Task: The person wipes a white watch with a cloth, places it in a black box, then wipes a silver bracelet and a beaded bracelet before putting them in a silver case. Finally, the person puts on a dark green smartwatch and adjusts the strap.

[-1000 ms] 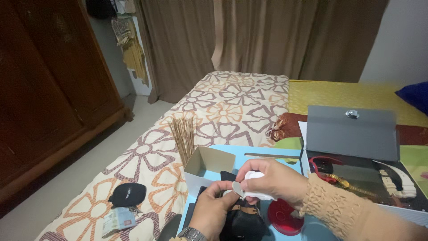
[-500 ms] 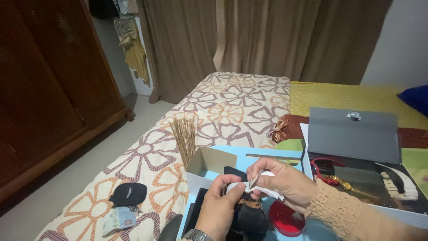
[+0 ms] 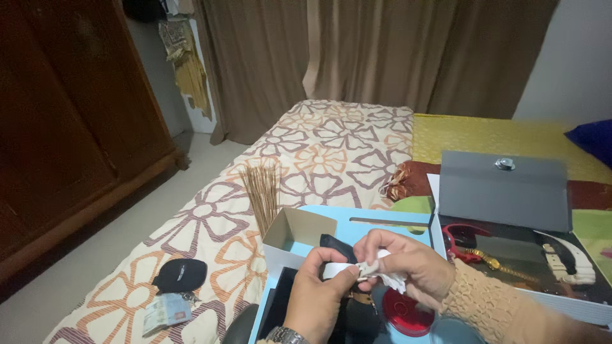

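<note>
White crumpled paper (image 3: 373,275) is pinched between both hands over the light-blue open cardboard box (image 3: 319,229) on the flower-patterned bed (image 3: 319,146): the left hand (image 3: 317,299) has thumb and fingers pressed together on its left end, the right hand (image 3: 405,262) pinches its middle. Just below lies a round red lid (image 3: 405,313).
</note>
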